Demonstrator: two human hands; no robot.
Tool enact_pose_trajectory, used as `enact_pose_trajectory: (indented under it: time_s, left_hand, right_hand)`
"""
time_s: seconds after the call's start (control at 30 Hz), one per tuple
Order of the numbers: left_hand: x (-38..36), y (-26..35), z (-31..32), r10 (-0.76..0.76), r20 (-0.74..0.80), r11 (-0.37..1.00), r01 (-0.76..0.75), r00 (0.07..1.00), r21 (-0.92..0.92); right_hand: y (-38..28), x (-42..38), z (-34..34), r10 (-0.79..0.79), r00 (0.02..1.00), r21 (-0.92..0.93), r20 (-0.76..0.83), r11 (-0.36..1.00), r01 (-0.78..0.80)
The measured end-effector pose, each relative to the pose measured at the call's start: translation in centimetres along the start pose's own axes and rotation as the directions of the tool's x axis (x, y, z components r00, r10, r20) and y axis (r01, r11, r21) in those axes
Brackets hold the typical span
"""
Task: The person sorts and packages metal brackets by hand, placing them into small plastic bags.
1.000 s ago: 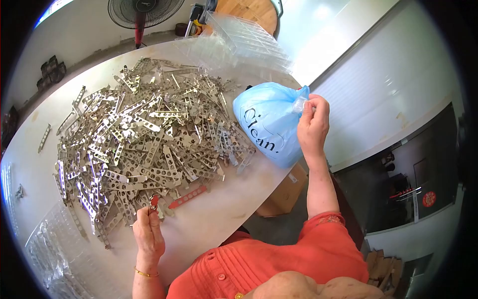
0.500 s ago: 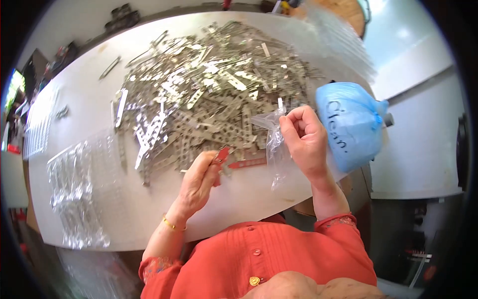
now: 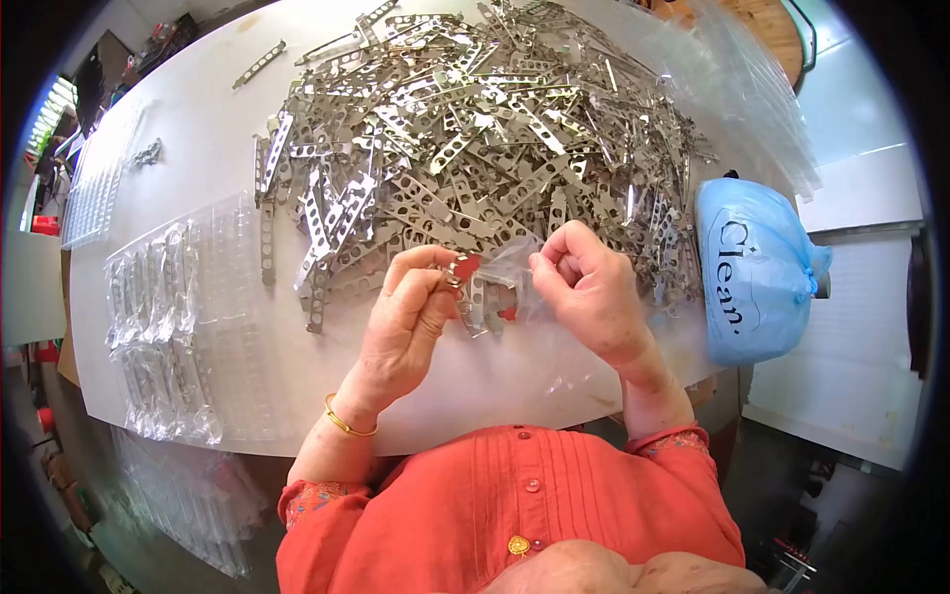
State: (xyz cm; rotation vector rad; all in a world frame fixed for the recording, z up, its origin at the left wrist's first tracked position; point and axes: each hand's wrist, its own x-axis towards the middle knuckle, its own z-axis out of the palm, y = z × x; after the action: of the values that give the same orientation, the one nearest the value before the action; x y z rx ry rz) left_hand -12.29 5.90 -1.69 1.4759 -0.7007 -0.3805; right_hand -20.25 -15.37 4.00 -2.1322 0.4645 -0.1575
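Between its thumb and fingers my left hand (image 3: 411, 322) pinches a small metal strip (image 3: 462, 269) whose shiny face reflects red. My right hand (image 3: 591, 294) is closed in a pinch on the edge of a clear plastic bag (image 3: 510, 269), which lies between the two hands. Both hands are above the near edge of a large heap of perforated metal strips (image 3: 465, 148). Just below the bag, more strip ends show, partly hidden by the clear plastic.
At the left, wrapped strips (image 3: 158, 327) lie in a clear tray (image 3: 230, 287). Another clear tray (image 3: 99, 183) is behind it. A blue bag (image 3: 757, 272) marked "Clean." stands at the right, with clear plastic sheets (image 3: 737, 79) behind. One strip (image 3: 259, 64) lies apart.
The view has shifted, so the table contents appear displaced. My left hand has come closer to my right hand and the plastic bag, which now stretches toward the strip.
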Motion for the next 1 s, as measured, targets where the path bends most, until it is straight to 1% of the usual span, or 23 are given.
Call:
enact_pose_trajectory:
  time_s: [0.07, 0.13, 0.2, 0.23, 0.27, 0.3, 0.33, 0.37, 0.4, 0.43, 0.47, 0.5, 0.53, 0.57, 0.63, 0.7, 0.73, 0.77, 0.83, 0.87, 0.9, 0.97, 1.0]
  left_hand:
    - [0.3, 0.1, -0.1, 0.12, 0.073, 0.957, -0.135, 0.99, 0.258]
    - [0.4, 0.1, 0.1, 0.126, 0.089, 0.944, -0.147, 0.988, 0.297]
    - [0.4, 0.4, 0.3, 0.121, 0.111, 0.931, -0.151, 0.986, 0.333]
    - [0.3, 0.5, 0.3, 0.131, 0.114, 0.928, -0.162, 0.985, 0.335]
    - [0.3, 0.6, 0.3, 0.118, 0.122, 0.927, -0.153, 0.985, 0.342]
    - [0.3, 0.7, 0.3, 0.103, 0.131, 0.927, -0.143, 0.986, 0.348]
    - [0.4, 0.5, 0.4, 0.152, 0.124, 0.92, -0.186, 0.981, 0.345]
    - [0.4, 0.4, 0.3, 0.162, 0.128, 0.918, -0.197, 0.979, 0.345]
    - [0.4, 0.3, 0.1, 0.179, 0.105, 0.912, -0.205, 0.978, 0.355]
    - [0.4, 0.2, 0.1, 0.198, 0.084, 0.907, -0.215, 0.977, 0.362]
    - [0.5, 0.2, 0.1, 0.228, 0.051, 0.896, -0.23, 0.972, 0.381]
    - [0.4, 0.0, 0.1, 0.236, 0.059, 0.896, -0.241, 0.97, 0.374]
    - [0.1, -0.2, 0.0, 0.191, 0.011, 0.921, -0.183, 0.982, 0.344]
    - [-0.1, -0.4, -0.2, 0.14, -0.035, 0.942, -0.122, 0.99, 0.312]
    - [0.0, -0.3, -0.4, 0.173, -0.024, 0.939, -0.158, 0.985, 0.306]
    - [-0.2, -0.6, -0.3, 0.165, -0.086, 0.949, -0.135, 0.982, 0.283]
    - [-0.4, -0.3, 0.0, 0.078, -0.129, 0.986, -0.057, 0.989, 0.156]
    - [-0.2, -0.5, 0.1, 0.077, -0.12, 0.987, -0.058, 0.99, 0.151]
    - [-0.3, -0.7, -0.3, 0.054, -0.149, 0.996, -0.043, 0.987, 0.077]
    - [-0.2, -0.4, 0.0, 0.04, -0.169, 0.999, -0.036, 0.985, 0.03]
    - [-0.3, -0.3, -0.1, 0.024, -0.178, 0.999, -0.016, 0.984, 0.047]
    - [-0.3, -0.3, 0.0, -0.058, -0.173, 0.992, 0.038, 0.983, -0.117]
    - [-0.2, 0.2, 0.3, -0.078, -0.184, 0.991, 0.055, 0.98, -0.124]
  right_hand:
    - [-0.3, 0.1, 0.2, 0.0, 0.999, -0.016, 0.042, 1.0, 0.001]
    - [-0.8, 0.1, 0.5, -0.092, 0.984, -0.04, 0.15, 0.994, 0.099]
    - [-0.9, 0.1, 0.9, -0.141, 0.974, -0.046, 0.177, 0.987, 0.151]
    - [-1.1, 0.2, 1.0, -0.182, 0.962, -0.056, 0.205, 0.979, 0.197]
    - [-1.3, 0.3, 0.9, -0.186, 0.952, -0.042, 0.241, 0.978, 0.202]
    - [-1.2, 0.4, 1.0, -0.191, 0.953, -0.045, 0.233, 0.977, 0.207]
    - [-1.1, 0.5, 1.1, -0.226, 0.941, -0.012, 0.25, 0.972, 0.236]
    - [-1.0, 0.6, 1.1, -0.261, 0.928, 0.021, 0.266, 0.964, 0.265]
    - [-1.6, 0.6, 0.8, -0.182, 0.935, 0.044, 0.306, 0.983, 0.178]
    - [-1.7, 0.7, 0.5, -0.183, 0.939, 0.036, 0.292, 0.983, 0.181]
    - [-1.8, 0.7, 0.2, -0.17, 0.926, 0.095, 0.337, 0.985, 0.146]
    - [-1.8, 0.6, -0.1, -0.159, 0.909, 0.154, 0.385, 0.982, 0.107]
    - [-1.8, 0.7, -0.6, -0.114, 0.888, 0.142, 0.445, 0.988, 0.056]
    - [-1.3, 0.7, -0.5, -0.111, 0.891, 0.142, 0.439, 0.988, 0.053]
    - [0.4, 0.7, -0.6, -0.301, 0.861, 0.151, 0.411, 0.953, 0.261]
    - [1.3, 0.7, -1.2, -0.309, 0.893, 0.121, 0.327, 0.951, 0.285]
    - [1.5, 0.7, -1.5, -0.338, 0.902, 0.118, 0.269, 0.941, 0.317]
    - [1.5, 0.8, -2.2, -0.331, 0.907, 0.114, 0.262, 0.944, 0.311]
    - [1.4, 0.9, -3.3, -0.155, 0.948, 0.209, 0.28, 0.973, 0.097]
    - [1.7, 0.9, -3.4, -0.119, 0.962, 0.302, 0.246, 0.953, 0.04]
    - [2.1, 1.1, -3.2, -0.127, 0.979, 0.414, 0.157, 0.909, 0.052]
    - [2.2, 1.4, -4.0, 0.025, 0.991, 0.602, 0.132, 0.792, -0.1]
    - [2.8, 1.6, -3.8, 0.023, 0.99, 0.603, 0.136, 0.792, -0.101]
